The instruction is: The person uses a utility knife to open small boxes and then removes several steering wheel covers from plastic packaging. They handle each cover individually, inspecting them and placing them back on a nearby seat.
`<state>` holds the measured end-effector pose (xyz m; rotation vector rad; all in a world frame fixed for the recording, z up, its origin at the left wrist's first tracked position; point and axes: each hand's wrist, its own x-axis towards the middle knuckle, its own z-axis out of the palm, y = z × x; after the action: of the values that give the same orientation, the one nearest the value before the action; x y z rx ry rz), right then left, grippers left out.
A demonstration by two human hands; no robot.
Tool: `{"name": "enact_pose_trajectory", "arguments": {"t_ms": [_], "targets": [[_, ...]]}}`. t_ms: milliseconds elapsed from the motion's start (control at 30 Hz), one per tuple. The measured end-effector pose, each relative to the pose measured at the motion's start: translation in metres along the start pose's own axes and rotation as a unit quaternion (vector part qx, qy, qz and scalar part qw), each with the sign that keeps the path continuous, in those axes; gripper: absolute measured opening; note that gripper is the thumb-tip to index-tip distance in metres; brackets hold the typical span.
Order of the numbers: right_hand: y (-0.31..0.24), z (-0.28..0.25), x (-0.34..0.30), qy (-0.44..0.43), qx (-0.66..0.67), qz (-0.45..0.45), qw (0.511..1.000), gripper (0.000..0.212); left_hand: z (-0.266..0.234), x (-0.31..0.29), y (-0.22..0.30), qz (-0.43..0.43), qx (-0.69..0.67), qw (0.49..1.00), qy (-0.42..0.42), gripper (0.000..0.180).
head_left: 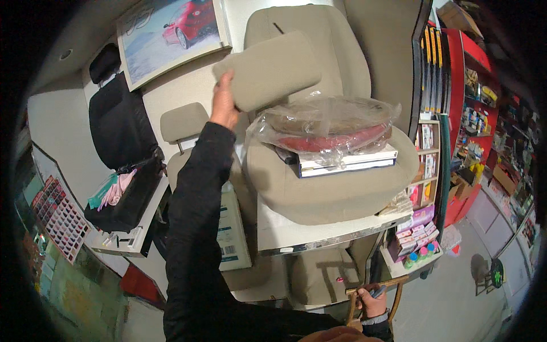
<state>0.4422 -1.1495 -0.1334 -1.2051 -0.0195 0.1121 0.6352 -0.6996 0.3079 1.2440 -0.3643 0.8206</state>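
My left hand [224, 105] is raised, closed on the lower left edge of a beige fabric headrest [273, 68]. The headrest is tilted in front of the backrest of a beige car seat [319, 208]; a short dark rod shows above it. Just below, on the seat cushion, a clear plastic bag [336, 122] with brown and red rounded things lies over a white, dark-edged book or binder [347, 164]. Low at the right, my right hand [371, 302] is closed around a small dark blue-grey object [377, 292] whose kind I cannot make out, beside a wooden frame [393, 282].
A black seat [122, 125] and a smaller beige headrest [185, 121] stand left. The car seat rests on a white shelf [279, 231]; more beige seat parts [322, 276] lie beneath. Shelves with small boxes [419, 233] and a red rack [456, 97] are at right.
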Motion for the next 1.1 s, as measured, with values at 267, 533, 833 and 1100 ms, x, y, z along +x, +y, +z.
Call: {"name": "enact_pose_trajectory", "arguments": {"t_ms": [267,533,833,1100], "targets": [[-0.001,-0.022,0.002,0.078,-0.005,-0.013,0.997,0.023,0.027,0.059,-0.047,-0.084,0.002,0.996,-0.02,0.066],[-0.002,0.009,0.003,0.13,0.008,-0.048,0.99,0.02,0.026,0.078,-0.07,-0.168,-0.016,0.986,0.001,0.071],[-0.008,0.035,-0.003,0.175,-0.067,-0.036,0.982,0.024,-0.009,0.097,-0.11,-0.088,0.155,0.97,-0.166,0.076],[-0.005,0.037,-0.016,0.153,-0.051,-0.04,0.986,0.026,-0.035,0.121,-0.106,-0.089,0.249,0.938,-0.226,0.08]]}}
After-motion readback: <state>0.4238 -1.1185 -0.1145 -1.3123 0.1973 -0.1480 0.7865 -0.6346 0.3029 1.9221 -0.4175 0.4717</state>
